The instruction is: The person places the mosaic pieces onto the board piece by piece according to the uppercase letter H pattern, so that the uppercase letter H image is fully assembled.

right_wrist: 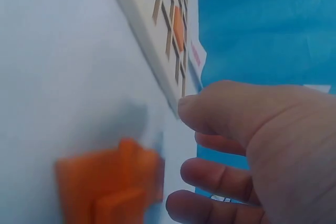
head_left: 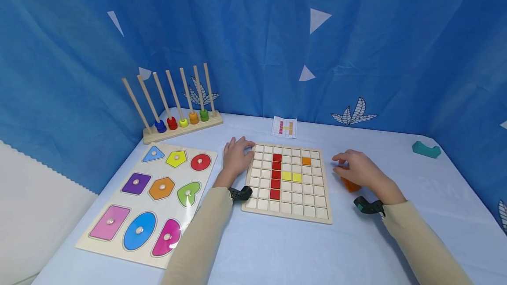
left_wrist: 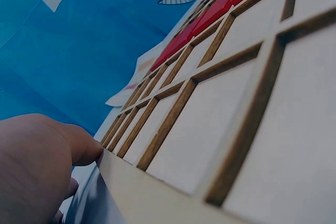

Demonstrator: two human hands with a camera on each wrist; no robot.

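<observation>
A square wooden grid board (head_left: 287,219) lies on the table between the hands. It holds a column of red tiles (head_left: 276,175), two yellow tiles (head_left: 292,177) side by side and one orange tile (head_left: 306,161) at upper right. The left hand (head_left: 236,157) rests beside the board's upper left edge, a fingertip (left_wrist: 93,150) touching the rim in the left wrist view. Right of the board, the right hand (head_left: 358,168) hovers with fingers loosely bent and parted, nothing between them. A small pile of orange tiles (right_wrist: 113,182) lies below it, partly hidden in the head view.
Behind the board lies a pattern card (head_left: 284,127). A knobbed shape puzzle (head_left: 130,254) takes up the left side, with a peg stand (head_left: 184,131) of coloured beads behind it. A teal block (head_left: 426,149) sits far right. Blue cloth (head_left: 253,47) hangs at the back.
</observation>
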